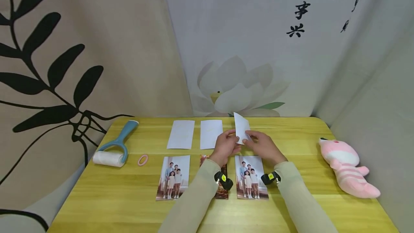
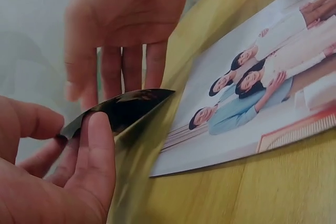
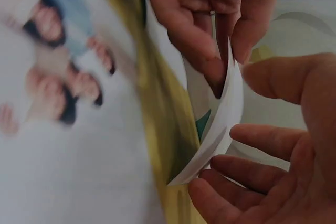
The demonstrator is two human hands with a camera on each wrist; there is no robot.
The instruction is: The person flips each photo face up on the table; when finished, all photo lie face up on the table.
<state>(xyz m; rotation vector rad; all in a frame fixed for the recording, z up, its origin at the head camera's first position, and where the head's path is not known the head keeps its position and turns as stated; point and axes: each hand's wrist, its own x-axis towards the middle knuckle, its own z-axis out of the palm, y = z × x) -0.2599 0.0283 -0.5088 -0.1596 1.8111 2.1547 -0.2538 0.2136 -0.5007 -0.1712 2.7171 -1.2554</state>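
A photo print is raised above the back of the table, white back toward me. Its other face looks dark and glossy in the left wrist view. My left hand pinches one edge between thumb and finger. My right hand touches the white back with fairly straight fingers, thumb close to the edge. Two white cards lie flat in a row to the left. Nearer me lie a left family photo, a right family photo, and a reddish-brown picture partly hidden by my left arm.
A blue-handled lint roller with a white roll lies at the table's left, beside a pink ring. At the right edge lies a pink-and-white plush toy. Printed curtains hang behind the wooden table.
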